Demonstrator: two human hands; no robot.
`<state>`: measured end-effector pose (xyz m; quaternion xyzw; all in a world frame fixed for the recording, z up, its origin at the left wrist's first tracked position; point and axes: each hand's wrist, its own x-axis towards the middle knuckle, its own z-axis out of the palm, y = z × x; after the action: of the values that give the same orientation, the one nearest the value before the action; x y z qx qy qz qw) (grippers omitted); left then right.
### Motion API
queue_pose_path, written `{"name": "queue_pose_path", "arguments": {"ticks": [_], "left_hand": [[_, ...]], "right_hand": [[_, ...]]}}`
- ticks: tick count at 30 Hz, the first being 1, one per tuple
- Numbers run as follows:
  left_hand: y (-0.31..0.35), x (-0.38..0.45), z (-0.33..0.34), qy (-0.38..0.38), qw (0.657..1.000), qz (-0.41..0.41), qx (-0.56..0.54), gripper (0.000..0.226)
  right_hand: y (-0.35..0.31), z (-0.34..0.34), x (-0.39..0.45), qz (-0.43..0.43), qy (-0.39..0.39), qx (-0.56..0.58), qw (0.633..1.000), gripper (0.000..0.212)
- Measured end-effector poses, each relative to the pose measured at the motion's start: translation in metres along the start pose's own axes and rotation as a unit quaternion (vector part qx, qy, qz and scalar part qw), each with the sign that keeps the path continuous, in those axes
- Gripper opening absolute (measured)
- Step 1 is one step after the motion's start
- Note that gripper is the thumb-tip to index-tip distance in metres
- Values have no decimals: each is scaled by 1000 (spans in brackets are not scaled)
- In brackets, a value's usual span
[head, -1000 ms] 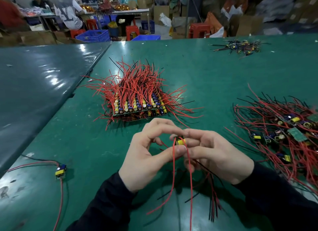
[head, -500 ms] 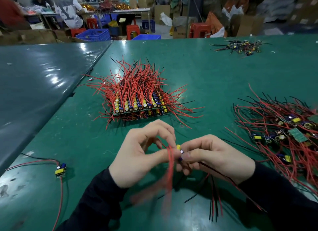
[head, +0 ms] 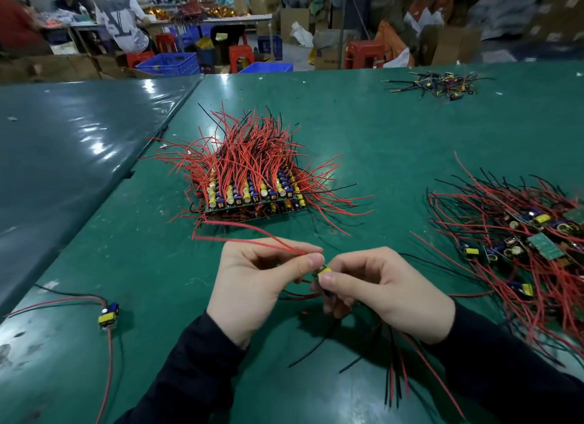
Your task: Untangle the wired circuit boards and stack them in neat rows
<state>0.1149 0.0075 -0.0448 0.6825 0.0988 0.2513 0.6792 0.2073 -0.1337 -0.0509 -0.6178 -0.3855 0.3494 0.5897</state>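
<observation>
The red wires (head: 252, 238) that hung down between the hands a second ago now sweep up and leftward from the left hand (head: 252, 281) toward the stacked boards (head: 252, 196).

Green worktop (head: 363, 113), glossy with glare. Behind: red stools (head: 363, 55), blue crates (head: 169, 63), cardboard boxes (head: 294, 20), seated workers (head: 123, 22) at far table (head: 234, 19).

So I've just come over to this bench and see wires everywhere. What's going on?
A person is sorting small wired circuit boards. Both hands, left hand and right hand, pinch one board between them, its red wires arcing away to the left. A neat stack of boards sits ahead, a tangled pile waits at the right, and a single board lies at the left on the green table.
</observation>
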Motion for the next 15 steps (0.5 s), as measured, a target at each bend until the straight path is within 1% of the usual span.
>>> {"name": "queue_pose_path", "arguments": {"ticks": [3, 6, 8, 12, 15], "left_hand": [[1, 1, -1, 5, 999, -37, -36, 18], [1, 2, -3, 9, 996, -66, -59, 28], [1, 2, -2, 7, 994, -85, -74, 31], [1, 2, -1, 19, 982, -130, -135, 29], [0, 2, -1, 25, 977, -151, -151, 26]], "right_hand": [[1, -1, 1, -22, 20, -4, 1000, 26], [0, -1, 0, -59, 32, -42, 997, 15], [2, -1, -1, -76, 42, -76, 993, 15], [4, -2, -1, -119, 58, -174, 976, 14], [5, -2, -1, -140, 49, -195, 969, 12]]}}
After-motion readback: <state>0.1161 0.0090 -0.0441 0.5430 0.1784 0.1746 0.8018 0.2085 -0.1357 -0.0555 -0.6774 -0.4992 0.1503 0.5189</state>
